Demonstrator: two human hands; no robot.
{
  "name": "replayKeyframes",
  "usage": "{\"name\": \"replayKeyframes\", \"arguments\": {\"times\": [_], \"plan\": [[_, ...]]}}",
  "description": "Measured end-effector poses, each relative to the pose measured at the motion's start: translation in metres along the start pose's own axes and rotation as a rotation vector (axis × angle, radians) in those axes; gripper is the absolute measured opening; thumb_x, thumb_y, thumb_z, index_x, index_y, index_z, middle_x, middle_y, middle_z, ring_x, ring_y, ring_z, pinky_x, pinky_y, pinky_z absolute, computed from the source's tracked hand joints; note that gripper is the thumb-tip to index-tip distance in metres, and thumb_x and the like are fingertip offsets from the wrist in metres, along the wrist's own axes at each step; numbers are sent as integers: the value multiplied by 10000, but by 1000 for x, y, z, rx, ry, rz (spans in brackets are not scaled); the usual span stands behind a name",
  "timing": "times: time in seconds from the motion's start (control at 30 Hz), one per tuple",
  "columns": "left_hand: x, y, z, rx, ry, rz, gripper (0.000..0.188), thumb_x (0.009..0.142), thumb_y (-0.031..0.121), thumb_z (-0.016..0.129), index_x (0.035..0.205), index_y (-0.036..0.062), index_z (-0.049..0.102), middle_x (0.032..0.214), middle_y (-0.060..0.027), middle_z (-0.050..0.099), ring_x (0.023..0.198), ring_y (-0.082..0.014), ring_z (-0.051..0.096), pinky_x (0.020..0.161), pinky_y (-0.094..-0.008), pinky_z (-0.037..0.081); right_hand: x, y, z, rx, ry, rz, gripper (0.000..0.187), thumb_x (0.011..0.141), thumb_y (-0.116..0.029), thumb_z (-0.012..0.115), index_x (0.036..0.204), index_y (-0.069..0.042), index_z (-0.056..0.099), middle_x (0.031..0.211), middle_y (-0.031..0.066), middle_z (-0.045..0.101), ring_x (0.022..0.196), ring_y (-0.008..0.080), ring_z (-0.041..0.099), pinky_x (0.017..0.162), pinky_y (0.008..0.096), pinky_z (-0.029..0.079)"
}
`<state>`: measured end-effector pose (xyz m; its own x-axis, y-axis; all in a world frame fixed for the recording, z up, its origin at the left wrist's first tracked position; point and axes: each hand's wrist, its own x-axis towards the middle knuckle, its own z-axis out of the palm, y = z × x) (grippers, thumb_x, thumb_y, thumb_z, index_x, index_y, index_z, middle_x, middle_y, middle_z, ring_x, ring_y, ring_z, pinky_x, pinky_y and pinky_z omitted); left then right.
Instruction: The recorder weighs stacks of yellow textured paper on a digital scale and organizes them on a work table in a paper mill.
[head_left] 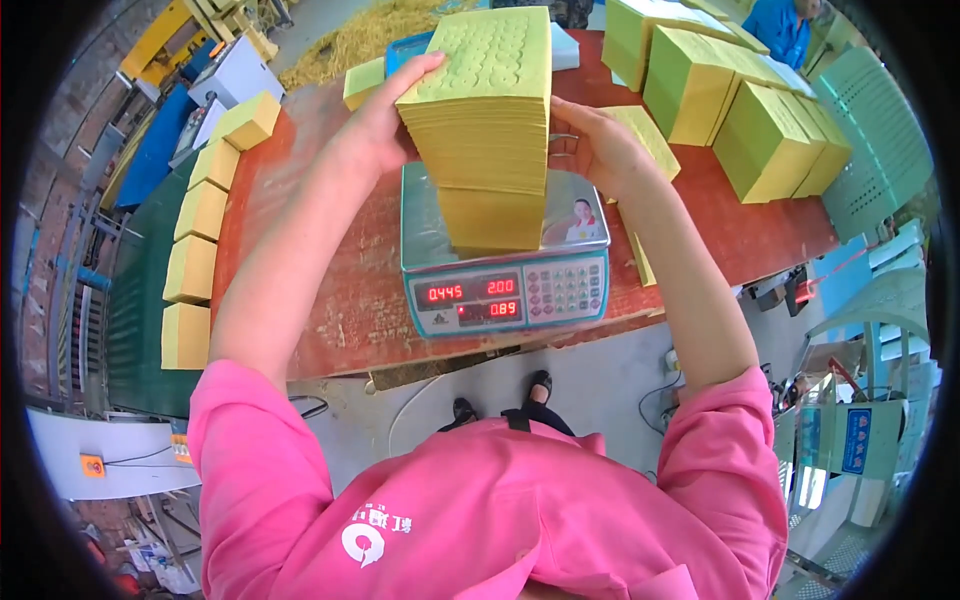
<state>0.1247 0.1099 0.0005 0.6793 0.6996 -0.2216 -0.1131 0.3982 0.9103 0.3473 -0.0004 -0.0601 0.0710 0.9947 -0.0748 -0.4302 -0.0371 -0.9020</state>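
A tall stack of yellow paper sheets (487,130) stands on the metal pan of a blue electronic scale (505,290) at the front of the red table (340,310). My left hand (382,118) presses against the left side of the stack near its top, thumb on the top sheet. On the other side, my right hand (598,148) cups the stack's right side. The scale's red digits are lit. My pink sleeves fill the lower part of the view.
Several yellow paper bundles (198,215) line the table's left edge. Larger yellow-green stacks (745,110) stand at the back right, with a person in blue (782,28) behind them. Green plastic chairs (878,150) are on the right. Straw lies beyond the table.
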Motion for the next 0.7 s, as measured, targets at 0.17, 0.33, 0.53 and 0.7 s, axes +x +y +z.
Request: {"name": "replayKeyframes", "arguments": {"times": [0.17,0.33,0.53,0.7], "plan": [[-3,-6,-1,39,40,-25,630,797,503,712,1274,116,577,1222,-65,614,1112,-205,575,928,-399,451,1,5,-4,-32,25,0,363,951,-309,608,1169,-19,610,996,76,651,834,171,629,783,314,512],[6,-11,-14,77,14,-41,637,797,509,708,1279,117,571,1228,-68,609,1119,-204,572,928,-399,450,2,15,-8,-80,63,-12,356,949,-295,613,1158,-7,618,1012,79,652,827,166,625,774,305,508],[7,-17,-12,151,82,41,659,813,545,679,1299,119,553,1252,-50,598,1132,-193,561,935,-393,442,-5,13,-3,-201,149,-35,425,944,-336,610,1207,-2,606,1065,80,648,908,172,614,806,308,495],[20,-42,-39,219,164,116,646,858,642,553,1272,147,585,1200,-50,617,1017,-181,610,924,-354,434,-11,23,-2,-497,284,-109,533,970,-439,531,1283,-9,577,1239,54,621,1081,172,584,898,323,457]]}}
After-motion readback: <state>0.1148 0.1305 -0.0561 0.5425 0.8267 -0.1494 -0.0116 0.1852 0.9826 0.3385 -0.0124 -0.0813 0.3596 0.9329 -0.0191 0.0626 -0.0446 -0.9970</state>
